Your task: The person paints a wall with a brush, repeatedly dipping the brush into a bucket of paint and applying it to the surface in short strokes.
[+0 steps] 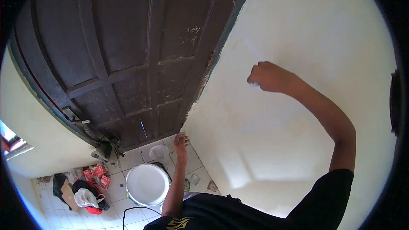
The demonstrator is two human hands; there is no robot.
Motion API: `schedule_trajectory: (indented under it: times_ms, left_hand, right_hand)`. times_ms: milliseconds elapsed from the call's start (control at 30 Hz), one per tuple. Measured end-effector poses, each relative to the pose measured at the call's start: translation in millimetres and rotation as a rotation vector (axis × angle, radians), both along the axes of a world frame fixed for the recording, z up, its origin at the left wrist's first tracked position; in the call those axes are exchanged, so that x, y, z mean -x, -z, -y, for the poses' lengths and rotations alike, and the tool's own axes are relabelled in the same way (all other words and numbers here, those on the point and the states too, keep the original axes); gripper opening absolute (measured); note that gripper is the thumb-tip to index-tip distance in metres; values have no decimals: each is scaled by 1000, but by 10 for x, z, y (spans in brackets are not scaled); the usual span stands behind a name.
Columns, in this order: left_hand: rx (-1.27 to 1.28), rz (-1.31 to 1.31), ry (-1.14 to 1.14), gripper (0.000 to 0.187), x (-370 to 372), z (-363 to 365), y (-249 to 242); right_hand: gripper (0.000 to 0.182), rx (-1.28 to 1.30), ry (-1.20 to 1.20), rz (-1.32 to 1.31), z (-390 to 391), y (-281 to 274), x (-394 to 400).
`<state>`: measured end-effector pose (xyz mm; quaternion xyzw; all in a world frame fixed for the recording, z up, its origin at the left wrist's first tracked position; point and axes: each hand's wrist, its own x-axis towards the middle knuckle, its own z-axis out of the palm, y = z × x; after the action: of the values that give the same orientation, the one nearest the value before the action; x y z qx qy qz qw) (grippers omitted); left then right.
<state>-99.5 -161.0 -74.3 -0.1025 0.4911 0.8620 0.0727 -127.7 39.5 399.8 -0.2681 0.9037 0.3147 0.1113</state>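
Right hand (266,76) was fisted on one small pale object (254,84) against the wall (306,25); left hand (181,140) hung half-curled, empty. One bucket (147,184), one door (128,51); scratched marks on it unreadable.

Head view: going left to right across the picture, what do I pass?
Pile of red packets and cloths on the floor → white bucket → left hand resting against the wall by the dark door → right hand, fisted on something small and pale against the cream wall.

The tiled floor (130,159) carries a white bucket (147,184), red packets (99,174) and heaped rags (85,196).
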Motion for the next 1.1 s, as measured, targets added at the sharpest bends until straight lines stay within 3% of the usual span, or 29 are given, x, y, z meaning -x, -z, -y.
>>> schedule_trajectory:
  times_ms: [100, 300, 400, 533, 633, 667, 700, 800, 933, 1000, 1100]
  left_hand:
    - [-37, 12, 5, 12, -37, 0, 95]
    - [-11, 43, -29, 10, -24, -16, 61]
    - [-21, 10, -30, 11, -16, -41, 119]
    - [7, 23, -22, 11, 0, -95, 121]
    - [19, 76, 7, 12, 91, -144, 34]
    - [-6, 52, -3, 12, 118, -167, 14]
    - [-29, 29, -10, 12, 135, -187, -3]
    - [-54, -23, -26, 11, 154, -210, -133]
    - [-47, -38, -93, 11, 217, -221, -121]
    - [-80, -37, -163, 11, 241, -221, -118]
    - [-99, -58, -183, 11, 287, -234, -28]
  right_hand:
    - [27, 270, 66, -132, -37, -170, 102]
    - [24, 133, -135, -414, -321, -238, 1110]
    - [17, 40, -306, -453, -156, -274, 1115]
    - [4, -90, -309, -423, -256, -109, 909]
    - [2, 85, -404, -280, -543, 239, 560]
    - [2, 127, -394, -225, -566, 374, 413]
    - [4, -32, -330, -111, -412, 338, 201]
    - [9, 92, -166, 23, -238, 267, -84]
    - [23, 182, 55, -77, 133, -275, -48]
    - [34, 329, 287, -87, 171, -425, 75]
    - [22, 278, 119, -205, -116, -321, 495]
